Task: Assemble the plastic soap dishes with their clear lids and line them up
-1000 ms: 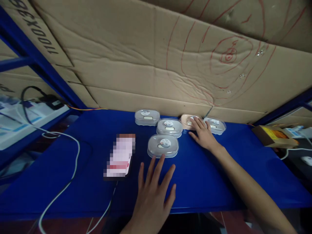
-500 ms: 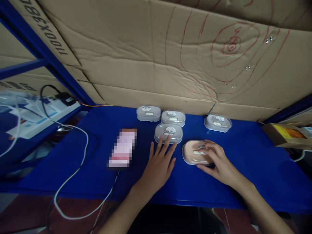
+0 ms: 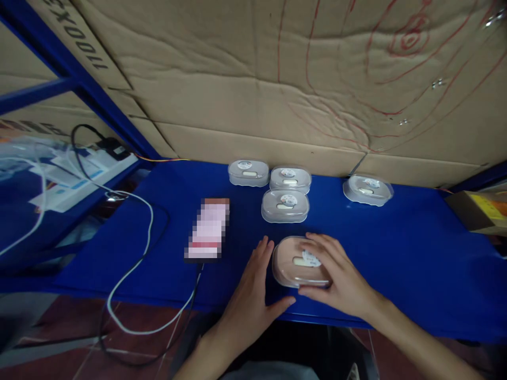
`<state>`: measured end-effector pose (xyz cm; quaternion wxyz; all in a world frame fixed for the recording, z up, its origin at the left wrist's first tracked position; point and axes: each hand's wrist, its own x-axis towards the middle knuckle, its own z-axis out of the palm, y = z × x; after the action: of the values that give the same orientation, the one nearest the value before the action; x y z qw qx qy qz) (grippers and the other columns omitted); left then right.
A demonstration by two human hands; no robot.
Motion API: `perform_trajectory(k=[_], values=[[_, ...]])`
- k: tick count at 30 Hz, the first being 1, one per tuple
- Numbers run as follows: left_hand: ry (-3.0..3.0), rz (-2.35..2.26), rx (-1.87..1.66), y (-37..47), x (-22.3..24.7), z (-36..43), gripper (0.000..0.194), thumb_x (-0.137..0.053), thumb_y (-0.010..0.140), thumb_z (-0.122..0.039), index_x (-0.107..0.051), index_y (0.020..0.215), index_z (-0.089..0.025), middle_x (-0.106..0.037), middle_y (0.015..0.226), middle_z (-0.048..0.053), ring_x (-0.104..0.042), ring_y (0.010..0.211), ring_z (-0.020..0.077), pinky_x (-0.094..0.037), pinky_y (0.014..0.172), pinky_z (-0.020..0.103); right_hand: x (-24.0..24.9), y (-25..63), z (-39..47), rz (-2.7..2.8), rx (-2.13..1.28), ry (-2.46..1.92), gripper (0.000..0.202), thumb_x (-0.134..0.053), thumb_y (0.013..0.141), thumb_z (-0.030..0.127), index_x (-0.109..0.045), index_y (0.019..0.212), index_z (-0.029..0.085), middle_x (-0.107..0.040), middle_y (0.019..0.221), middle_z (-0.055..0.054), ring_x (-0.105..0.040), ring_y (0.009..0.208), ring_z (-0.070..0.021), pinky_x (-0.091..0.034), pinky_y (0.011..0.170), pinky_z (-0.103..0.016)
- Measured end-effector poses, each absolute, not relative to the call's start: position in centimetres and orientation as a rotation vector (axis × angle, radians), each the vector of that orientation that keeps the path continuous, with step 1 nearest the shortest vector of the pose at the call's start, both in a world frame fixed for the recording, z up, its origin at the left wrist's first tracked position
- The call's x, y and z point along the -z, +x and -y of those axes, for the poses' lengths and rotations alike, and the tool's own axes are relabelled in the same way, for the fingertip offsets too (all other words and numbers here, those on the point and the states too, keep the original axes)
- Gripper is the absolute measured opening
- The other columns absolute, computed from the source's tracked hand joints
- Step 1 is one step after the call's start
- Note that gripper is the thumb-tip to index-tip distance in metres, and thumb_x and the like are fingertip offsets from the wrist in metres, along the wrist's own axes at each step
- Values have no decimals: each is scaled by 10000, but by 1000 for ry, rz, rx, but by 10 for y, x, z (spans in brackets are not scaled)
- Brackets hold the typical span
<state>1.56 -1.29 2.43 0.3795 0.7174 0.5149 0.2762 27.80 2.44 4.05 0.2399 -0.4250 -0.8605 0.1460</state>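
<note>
Near the front of the blue shelf, my right hand (image 3: pixel 336 274) grips a peach-coloured lidded plastic box (image 3: pixel 283 261) by its right side, thumb in front and fingers over the lid. A round white label and a pale oblong piece show on that lid. At the box's left end, my left hand (image 3: pixel 253 287) is open, thumb apart from the fingers; whether it touches the box I cannot tell. Behind stand several similar greyish clear boxes: a nearer box (image 3: pixel 285 211), a box touching it from behind (image 3: pixel 293 177), a left box (image 3: pixel 247 175) and a right box (image 3: pixel 368 191).
A phone (image 3: pixel 208 229) with a blurred screen lies to the left, a cable (image 3: pixel 148 248) running from it. Power strips (image 3: pixel 85 179) sit at the far left. A cardboard box (image 3: pixel 481 211) stands at the right, and a cardboard wall (image 3: pixel 222 105) closes the back.
My right hand has brought the peach-coloured box left and closer to me. My left hand has come back from the nearer grey box to the peach one's left side. The view has shifted.
</note>
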Motion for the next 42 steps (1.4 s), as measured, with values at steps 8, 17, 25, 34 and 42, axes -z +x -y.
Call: perform_trajectory(k=[8, 17, 25, 34, 42], values=[[1690, -1470, -639, -14, -16, 36, 1086, -798, 902, -427, -73, 1709, -387, -346, 1748, 163, -375, 1583, 409, -388, 1248, 665, -54, 251, -37, 2283, -686, -1097, 708, -707, 963, 556, -459, 1568, 283, -535, 1585, -152, -534, 1459, -341, -530, 1131, -518], [1681, -1462, -631, -37, -4, 60, 1011, -785, 911, -367, -157, 1703, -398, -354, 1743, 150, -396, 1574, 416, -415, 1235, 632, -37, 246, -68, 2397, -506, -1224, 669, -707, 959, 520, -489, 1532, 251, -512, 1614, -160, -458, 1510, -376, -402, 1198, -627], [1641, -1446, -594, -31, -20, 47, 929, -672, 922, -146, -231, 1683, -445, -369, 1736, 90, -441, 1553, 379, -365, 1266, 604, -41, 247, -81, 2396, -498, -1266, 603, -664, 985, 476, -499, 1518, 247, -520, 1601, -149, -439, 1518, -357, -369, 1217, -603], [1769, -1379, -543, -28, -13, 50, 978, -616, 909, -46, -216, 1677, -500, -323, 1754, 54, -332, 1610, 374, -372, 1259, 645, -42, 276, -84, 2525, -506, -1251, 642, -628, 1041, 478, -406, 1624, 324, -415, 1699, -126, -358, 1583, -361, -328, 1231, -635], [1785, -1358, -530, -27, -21, 45, 1016, -644, 898, -59, -175, 1675, -512, -347, 1720, 88, -375, 1578, 406, -380, 1235, 696, -62, 269, -26, 2611, -498, -840, 590, -669, 1000, 572, -568, 1509, 293, -532, 1624, -79, -401, 1559, -320, -328, 1266, -553]])
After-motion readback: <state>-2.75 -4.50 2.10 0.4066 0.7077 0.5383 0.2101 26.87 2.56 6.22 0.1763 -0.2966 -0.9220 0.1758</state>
